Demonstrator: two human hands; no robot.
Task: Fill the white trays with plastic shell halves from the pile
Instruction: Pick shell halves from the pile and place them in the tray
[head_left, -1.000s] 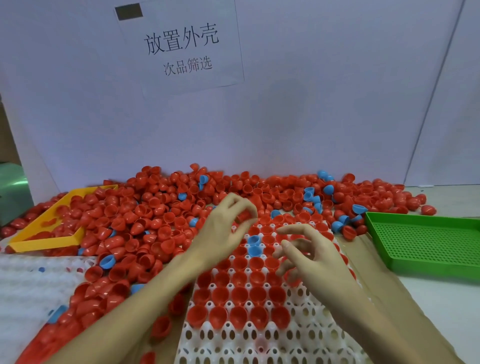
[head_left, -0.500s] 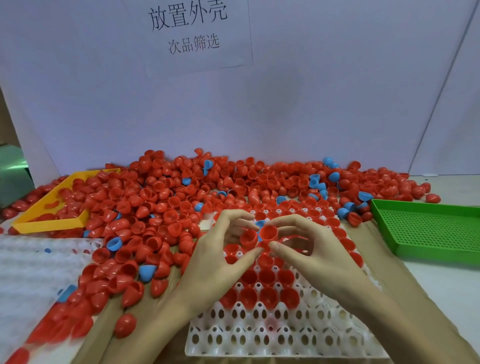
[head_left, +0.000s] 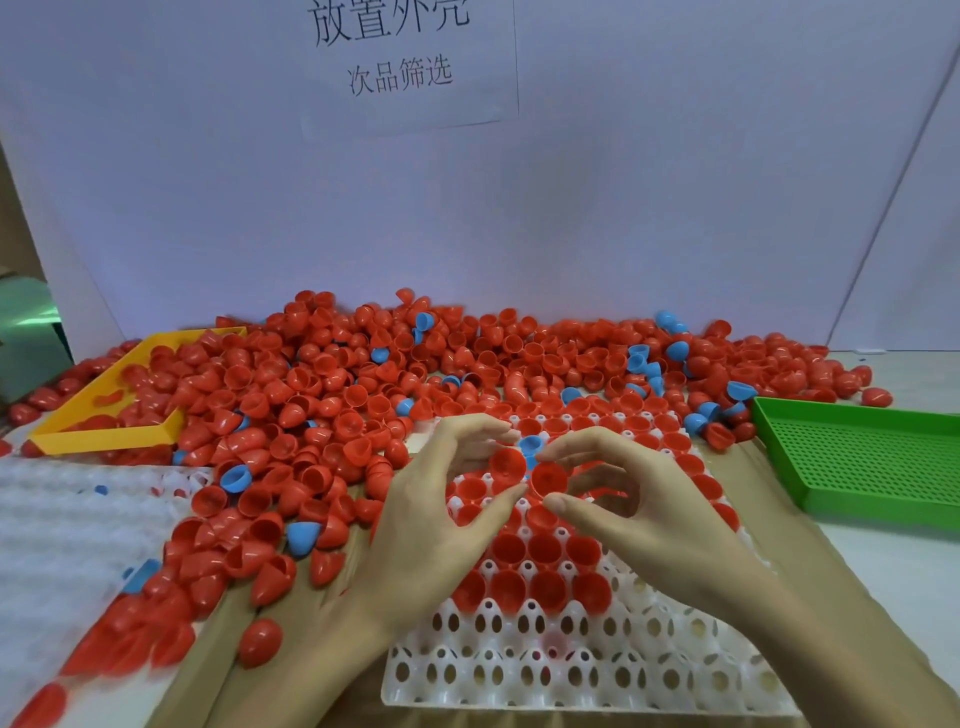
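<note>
Both hands, apart a second ago, now meet above the middle of the white tray (head_left: 597, 670), and the view has dipped so that more of the tray's near rows show. Left hand (head_left: 441, 525): fingers curled, thumb and fingertips closed on a red shell half (head_left: 506, 463). Right hand (head_left: 639, 514): thumb and forefinger pinching a second red shell half (head_left: 549, 479), which sits just beside the first; whether the two shells touch cannot be told. A blue shell (head_left: 531, 447) shows just beyond them, between the fingertips.

White tray: lies on the counter (head_left: 883, 577) at near centre, its far and middle cups filled with red shells open side up, its two nearest rows of cups bare. Pile of shell halves (head_left: 332, 395): spreads across the far counter from left to right, mostly red with scattered blue ones, and spills down the left side toward the near edge; its far fringe overlaps the tray's far rows.

Yellow tray (head_left: 104, 441): far left, partly buried by the pile. Green perforated tray (head_left: 862, 457): right of the white tray, apart from it. Second white tray (head_left: 67, 519): near left, with loose shells lying on its right part. Paper sign (head_left: 410, 57) with printed characters: fixed to the white backboard (head_left: 675, 182) behind the pile.
</note>
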